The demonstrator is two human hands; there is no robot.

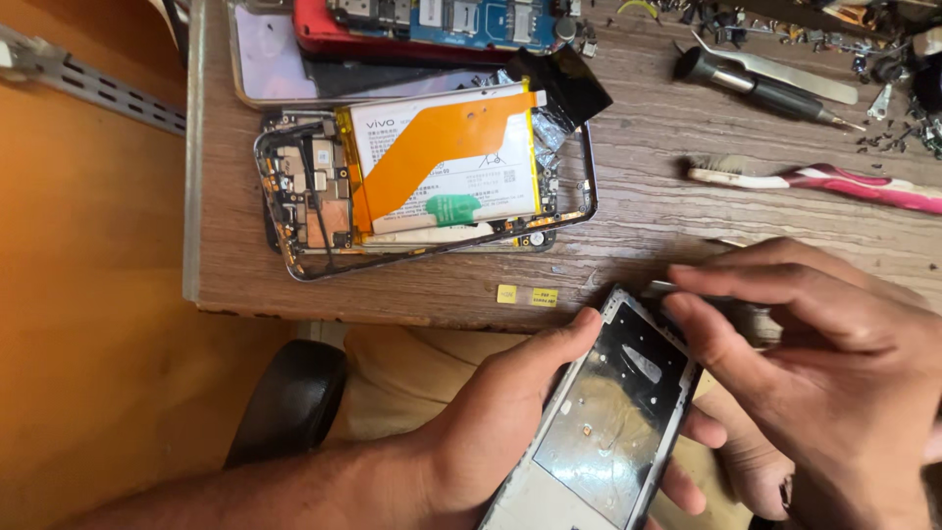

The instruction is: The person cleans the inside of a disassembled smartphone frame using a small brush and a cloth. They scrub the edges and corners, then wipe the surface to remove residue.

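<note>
Left hand cupping phone frame, right hand pinching tool above it

Phone frame: silver rim, dark glossy inner panel, tilted lengthwise, lower centre of frame. Thin metal tool touching its top edge.

Left hand: mine, bare, no glove, no ring showing, short trimmed thumbnail.
Left forearm: bare as far as the lower edge of the view, no sleeve, no watch or band.
Right hand: bare too, no ring showing on its fingers, wrist partly cut off by the edge.
Legs: tan trousers under my hands.
</note>
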